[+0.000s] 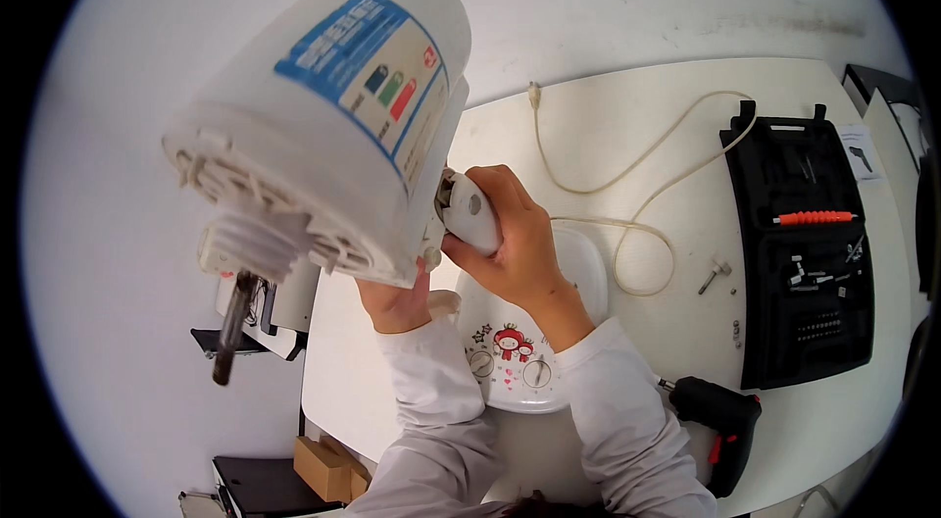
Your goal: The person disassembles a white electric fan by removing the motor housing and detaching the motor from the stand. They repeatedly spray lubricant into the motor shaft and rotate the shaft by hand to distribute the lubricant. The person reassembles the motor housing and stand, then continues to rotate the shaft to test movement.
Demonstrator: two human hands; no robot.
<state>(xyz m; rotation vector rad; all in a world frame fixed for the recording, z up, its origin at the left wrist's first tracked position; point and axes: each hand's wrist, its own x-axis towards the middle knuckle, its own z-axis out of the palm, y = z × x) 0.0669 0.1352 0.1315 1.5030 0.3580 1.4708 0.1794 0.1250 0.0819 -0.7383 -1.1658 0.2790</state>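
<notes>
A white electric fan's motor head (323, 106), with a blue label on its side, is raised close in front of me, tilted. From its front grille mount a bare metal shaft (233, 327) points down and left. My left hand (394, 302) grips the fan from below, its fingers mostly hidden behind the housing. My right hand (524, 244) is closed round the rounded white neck piece (472, 212) at the housing's lower right. Beneath my arms sits the white fan base (520, 395), printed with red cartoon figures and bearing two dials.
A pale power cord (637, 224) loops across the white table (676, 332). On the right lies an open black tool case (799, 293) holding an orange-red flexible shaft (816, 218) and bits. A black power screwdriver (720, 420) rests near my right sleeve; a knobbed screw (716, 276) lies beyond.
</notes>
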